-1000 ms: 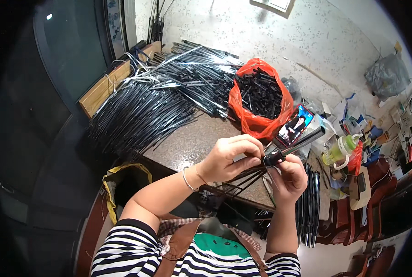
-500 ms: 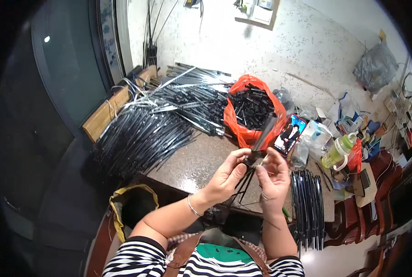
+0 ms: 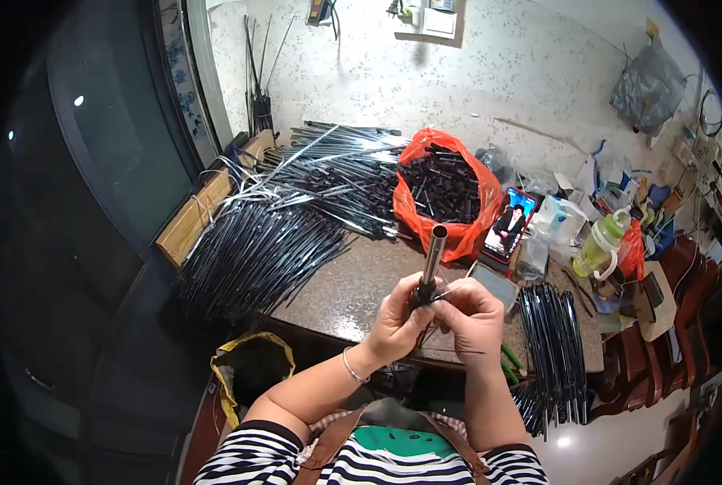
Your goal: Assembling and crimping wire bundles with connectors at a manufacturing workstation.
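Note:
Above the table's front edge, a shiny hollow metal tube [image 3: 433, 260] stands nearly upright with a black collar [image 3: 423, 293] at its lower end. It looks like an umbrella shaft. My left hand [image 3: 399, 322] is closed round the collar. Against the collar's right side my right hand [image 3: 469, 314] pinches a thin dark rod, like an umbrella rib, between thumb and fingers. A few thin dark rods show below the hands; where they join the collar is hidden by my fingers.
Behind the hands sits a red plastic bag [image 3: 407, 202] of small black parts. Black rods [image 3: 256, 255] are heaped at left, with a bundle of ribs [image 3: 553, 343] at right. A phone [image 3: 508, 226] and a green bottle [image 3: 600, 245] stand at back right. A yellow-rimmed bag [image 3: 222, 380] hangs below.
The tube has swung from leaning right to nearly upright, its open end now toward me. My right hand has come in closer to the left at the collar. The view has shifted slightly.

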Tool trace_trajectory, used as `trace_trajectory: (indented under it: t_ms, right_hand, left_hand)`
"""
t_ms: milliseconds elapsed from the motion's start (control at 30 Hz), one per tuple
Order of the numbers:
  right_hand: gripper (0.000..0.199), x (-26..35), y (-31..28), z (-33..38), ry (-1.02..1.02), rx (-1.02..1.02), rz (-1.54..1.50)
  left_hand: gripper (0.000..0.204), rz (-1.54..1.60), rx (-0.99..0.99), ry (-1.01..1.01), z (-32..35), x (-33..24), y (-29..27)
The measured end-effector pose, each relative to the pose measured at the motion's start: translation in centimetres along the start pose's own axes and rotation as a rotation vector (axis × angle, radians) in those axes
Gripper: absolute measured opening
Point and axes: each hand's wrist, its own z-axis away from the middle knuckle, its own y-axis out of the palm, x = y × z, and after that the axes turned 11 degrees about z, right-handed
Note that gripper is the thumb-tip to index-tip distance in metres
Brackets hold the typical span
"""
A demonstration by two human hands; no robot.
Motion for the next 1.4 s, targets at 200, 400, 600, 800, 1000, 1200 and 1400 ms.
trace_trajectory:
  t_ms: [200, 400, 600, 800, 1000, 1200, 1400]
  right_hand:
    - [0.007, -1.0, 0.1, 0.0, -0.164, -0.043, 0.063]
    - [0.011, -0.1, 0.3, -1.0, -0.009, 0.01, -0.166]
    - [0.009, -0.3, 0.1, -1.0, -0.176, 0.012, 0.166]
    - [0.026, 1.0, 0.1, -0.4, 0.097, 0.047, 0.07]
    - [0.031, 0.9, -0.1, 0.1, -0.804, -0.288, 1.099]
    - [0.022, 1.2, -0.5, 1.0, -0.426, -0.044, 0.63]
    - [0.027, 0.5, -4.3, 3.7, -0.61, -0.058, 0.932]
  left_hand:
    - [0.027, -0.253, 0.058, -0.084, -0.7, -0.9, -0.6]
    - [0.021, -0.599, 0.188, -0.129, -1.9, -2.9, -1.3]
    - [0.026, -0.607, 0.38, -0.24, -3.3, -3.4, -2.4]
    - [0.017, -0.282, 0.515, -0.226, -3.7, -2.4, -2.0]
    - [0.021, 0.011, 0.109, -0.286, -1.9, -1.5, -0.3]
    - [0.02, -0.607, 0.141, 0.001, -2.1, -2.0, 0.2]
    - [0.026, -0.15, -0.211, -0.076, -2.7, -5.4, -0.8]
